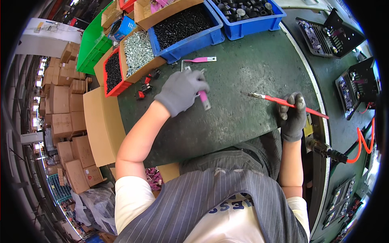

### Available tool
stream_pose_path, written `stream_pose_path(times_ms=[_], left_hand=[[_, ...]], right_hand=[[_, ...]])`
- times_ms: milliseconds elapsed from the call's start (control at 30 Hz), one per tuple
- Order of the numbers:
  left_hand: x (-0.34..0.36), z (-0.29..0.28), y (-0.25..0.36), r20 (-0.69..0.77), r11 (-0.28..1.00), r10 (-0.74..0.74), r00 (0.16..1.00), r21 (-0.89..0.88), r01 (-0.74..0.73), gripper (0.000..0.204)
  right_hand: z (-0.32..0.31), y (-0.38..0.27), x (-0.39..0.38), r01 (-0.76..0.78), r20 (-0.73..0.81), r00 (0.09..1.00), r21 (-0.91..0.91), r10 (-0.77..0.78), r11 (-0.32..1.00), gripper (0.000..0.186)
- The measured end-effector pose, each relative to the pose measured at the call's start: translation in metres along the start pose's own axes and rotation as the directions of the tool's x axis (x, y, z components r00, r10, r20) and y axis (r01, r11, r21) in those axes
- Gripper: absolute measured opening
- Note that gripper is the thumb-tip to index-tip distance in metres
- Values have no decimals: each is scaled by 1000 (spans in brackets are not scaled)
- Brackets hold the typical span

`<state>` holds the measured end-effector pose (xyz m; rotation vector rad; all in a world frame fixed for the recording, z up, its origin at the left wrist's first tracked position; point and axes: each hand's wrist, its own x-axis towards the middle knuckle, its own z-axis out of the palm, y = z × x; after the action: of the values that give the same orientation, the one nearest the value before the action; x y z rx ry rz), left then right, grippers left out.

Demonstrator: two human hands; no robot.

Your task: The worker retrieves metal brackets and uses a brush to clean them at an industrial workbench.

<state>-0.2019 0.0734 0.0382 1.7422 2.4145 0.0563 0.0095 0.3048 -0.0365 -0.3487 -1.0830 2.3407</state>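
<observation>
I'm seeing R hand (295,118) gripping red brush (275,100) mid-handle, over bench (239,121); judging it light, stiff, poss. slick, mid-shaft best. L hand (184,91) curling over pink-handled part (204,100) nr bench ctr; fingers hiding contact, can't tell if grasping. Guessing rigid, light; favouring flat pink end.

The left hand (181,91) hides part of a pink piece (204,99).
</observation>
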Motion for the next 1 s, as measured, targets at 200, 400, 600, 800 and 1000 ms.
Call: stream_pose_path(times_ms=[200, 400, 600, 800, 1000], left_hand=[[-41, -9, 10, -282, 932, -289, 915, -300, 202, 19], [-46, -3, 18, -146, 892, -449, 882, -131, 432, 22], [-45, 13, -6, -327, 997, 14, 945, 75, 11, 25], [-65, 21, 14, -156, 301, -394, 906, -953, -33, 16], [-78, 16, 48, -244, 300, -349, 905, -944, -139, 17]], right_hand=[[-2, -1, 0, -8, -30, 1000, -7, 7, 1000, 31], [5, 0, -3, -6, -118, 993, -44, 1, 999, 35], [10, -1, -12, -14, -1, 1000, -112, 14, 994, 38], [44, -6, -32, -143, 38, 989, -26, 144, 989, 29], [92, -21, -33, 104, 426, 904, -148, -32, 983, 22]])
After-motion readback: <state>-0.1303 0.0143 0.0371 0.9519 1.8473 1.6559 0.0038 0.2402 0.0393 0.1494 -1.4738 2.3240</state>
